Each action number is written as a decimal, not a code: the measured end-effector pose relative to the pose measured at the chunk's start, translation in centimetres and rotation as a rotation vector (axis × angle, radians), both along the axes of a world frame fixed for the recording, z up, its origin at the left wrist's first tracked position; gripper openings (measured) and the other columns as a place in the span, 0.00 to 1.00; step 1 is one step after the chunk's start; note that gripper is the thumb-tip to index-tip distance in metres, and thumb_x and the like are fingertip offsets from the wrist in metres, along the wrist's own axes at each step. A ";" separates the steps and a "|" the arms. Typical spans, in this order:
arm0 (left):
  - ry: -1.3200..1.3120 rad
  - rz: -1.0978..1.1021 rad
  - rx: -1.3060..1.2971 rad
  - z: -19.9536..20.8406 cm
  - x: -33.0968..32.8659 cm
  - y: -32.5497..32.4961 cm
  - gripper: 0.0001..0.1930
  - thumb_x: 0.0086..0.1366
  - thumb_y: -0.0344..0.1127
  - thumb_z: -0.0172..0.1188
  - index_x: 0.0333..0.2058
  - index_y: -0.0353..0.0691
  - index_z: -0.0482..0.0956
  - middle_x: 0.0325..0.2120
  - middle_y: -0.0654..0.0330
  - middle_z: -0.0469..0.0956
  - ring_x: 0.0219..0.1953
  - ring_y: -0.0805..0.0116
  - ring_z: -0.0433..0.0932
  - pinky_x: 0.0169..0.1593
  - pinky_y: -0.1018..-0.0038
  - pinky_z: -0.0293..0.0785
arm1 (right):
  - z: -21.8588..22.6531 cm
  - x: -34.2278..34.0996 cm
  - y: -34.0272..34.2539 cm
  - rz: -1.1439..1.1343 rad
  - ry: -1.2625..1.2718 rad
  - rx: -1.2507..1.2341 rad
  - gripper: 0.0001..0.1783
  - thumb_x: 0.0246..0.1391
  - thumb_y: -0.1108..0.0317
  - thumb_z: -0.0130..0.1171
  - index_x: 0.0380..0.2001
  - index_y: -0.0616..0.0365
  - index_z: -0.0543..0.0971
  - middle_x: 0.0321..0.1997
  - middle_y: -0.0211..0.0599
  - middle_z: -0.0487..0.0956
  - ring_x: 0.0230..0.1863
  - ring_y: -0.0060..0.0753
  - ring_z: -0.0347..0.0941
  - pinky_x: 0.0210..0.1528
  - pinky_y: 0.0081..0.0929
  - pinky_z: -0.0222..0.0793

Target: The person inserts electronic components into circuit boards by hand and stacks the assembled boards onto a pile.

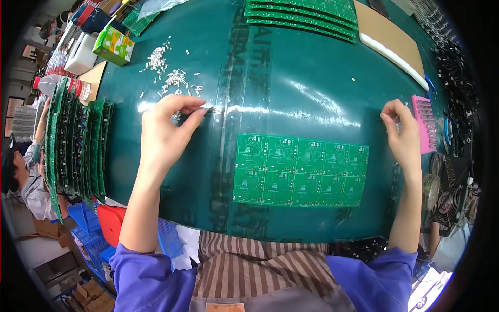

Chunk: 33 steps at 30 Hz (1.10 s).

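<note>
A flat green circuit board panel [301,170], divided into several small boards, lies on the green mat in front of me. To its upper left, my left hand [169,127] hovers with thumb and fingertips pinched together. A tiny dark component with thin leads [210,109] pokes out between those fingertips. Just beyond that hand, small silvery components [175,78] are scattered in loose heaps. My right hand [403,130] is right of the panel, beside a pink foam block [424,124] with rows of small parts. Its thumb and fingers are closed; whatever they hold is too small to see.
Stacked green boards [301,15] stand at the far edge, and upright boards [75,145] line the left edge. A green carton [113,46] and a plastic bottle [57,86] sit far left. Cardboard with white foam edging [392,44] lies far right. A person [34,182] is at left.
</note>
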State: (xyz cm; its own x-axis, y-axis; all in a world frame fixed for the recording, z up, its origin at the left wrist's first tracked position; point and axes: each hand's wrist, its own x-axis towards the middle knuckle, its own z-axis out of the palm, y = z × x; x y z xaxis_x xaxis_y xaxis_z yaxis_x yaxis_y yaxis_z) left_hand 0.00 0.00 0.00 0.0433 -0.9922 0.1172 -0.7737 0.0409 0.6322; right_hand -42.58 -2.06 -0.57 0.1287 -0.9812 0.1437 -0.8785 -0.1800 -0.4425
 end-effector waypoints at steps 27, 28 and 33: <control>0.021 -0.285 -0.064 1.3 -5.5 1.0 0.05 0.54 0.25 0.69 0.30 0.35 0.85 0.27 0.57 0.86 0.32 0.68 0.85 0.41 0.74 0.78 | -0.3 9.0 3.3 0.123 -0.633 0.256 0.04 0.58 0.72 0.64 0.35 0.61 0.82 0.32 0.31 0.84 0.36 0.22 0.78 0.40 0.22 0.69; 0.043 -0.323 -0.078 1.3 -6.5 1.4 0.05 0.53 0.25 0.69 0.30 0.35 0.85 0.27 0.57 0.86 0.32 0.69 0.85 0.41 0.74 0.78 | -0.3 9.4 3.5 0.121 -0.576 0.233 0.03 0.57 0.73 0.64 0.34 0.61 0.82 0.32 0.33 0.84 0.35 0.26 0.79 0.40 0.23 0.70; 0.178 -0.373 -0.104 -0.8 -9.0 2.0 0.08 0.52 0.22 0.70 0.32 0.37 0.87 0.28 0.59 0.86 0.32 0.69 0.84 0.40 0.74 0.78 | -0.8 10.7 4.0 0.161 -0.437 0.077 0.02 0.55 0.76 0.63 0.33 0.61 0.82 0.32 0.39 0.83 0.36 0.38 0.79 0.39 0.29 0.73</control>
